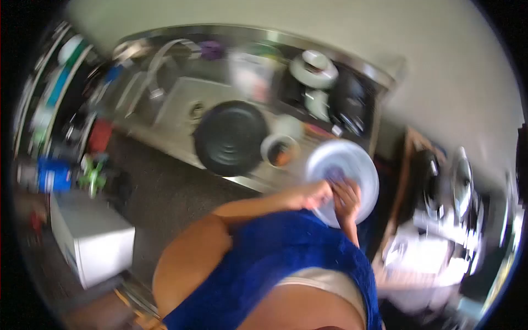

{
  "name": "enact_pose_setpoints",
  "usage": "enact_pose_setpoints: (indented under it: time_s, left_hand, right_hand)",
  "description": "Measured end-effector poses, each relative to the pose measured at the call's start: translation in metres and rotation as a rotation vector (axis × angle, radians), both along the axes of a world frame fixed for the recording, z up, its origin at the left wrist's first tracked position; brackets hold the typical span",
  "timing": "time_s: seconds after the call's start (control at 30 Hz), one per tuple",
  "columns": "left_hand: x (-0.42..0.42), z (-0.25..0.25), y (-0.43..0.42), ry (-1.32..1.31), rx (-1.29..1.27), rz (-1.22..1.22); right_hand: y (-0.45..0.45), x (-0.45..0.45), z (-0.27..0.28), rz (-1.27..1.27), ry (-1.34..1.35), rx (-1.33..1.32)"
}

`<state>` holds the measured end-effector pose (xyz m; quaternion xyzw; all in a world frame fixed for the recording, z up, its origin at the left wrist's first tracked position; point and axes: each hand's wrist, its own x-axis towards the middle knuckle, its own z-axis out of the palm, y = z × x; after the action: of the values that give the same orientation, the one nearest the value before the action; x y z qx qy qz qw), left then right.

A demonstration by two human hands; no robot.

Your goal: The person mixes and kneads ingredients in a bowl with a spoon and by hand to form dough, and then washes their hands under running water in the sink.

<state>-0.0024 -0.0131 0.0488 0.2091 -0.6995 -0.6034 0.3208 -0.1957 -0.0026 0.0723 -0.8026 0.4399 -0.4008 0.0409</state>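
Observation:
A wide white bowl (369, 170) sits close in front of my body, at the counter's right end. Over its near part my left hand (315, 195) is closed, fingers curled in. Right beside it is my right hand (347, 201), its bent fingers drawn together over the bowl. Both hands nearly touch, and blur hides what is between them. A small purplish item (333, 174) shows inside the bowl just past the fingertips; whether it is held I cannot tell. Left of the bowl stands a cup (266, 148) with dark and orange contents.
A large black pan (231, 137) covers part of the steel counter by the sink (176, 104). Behind are a clear container (253, 71) and a dark rack with white dishes (313, 71). A white box (104, 258) stands on the left; shiny cookware (462, 181) is at right.

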Motion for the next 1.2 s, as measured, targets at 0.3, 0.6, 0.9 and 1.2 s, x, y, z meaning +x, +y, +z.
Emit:
enact_pose_setpoints:
  time_s: [0.3,0.6,0.9,1.2]
  left_hand:
    - [-0.018,-0.007,0.009,0.483,1.237,0.235]
    - [-0.002,-0.021,0.029,0.695,1.137,0.387]
    - [0.025,-0.001,0.060,0.784,0.980,0.561]
    - [0.028,0.011,0.074,0.818,0.911,0.634]
  right_hand:
    - [-0.005,0.016,-0.037,0.329,-0.085,-0.210]
    - [-0.020,0.053,-0.009,0.526,-0.103,-0.103]
    - [-0.021,0.073,0.011,0.664,-0.045,0.095]
    - [-0.024,0.077,0.023,0.732,0.025,0.259]
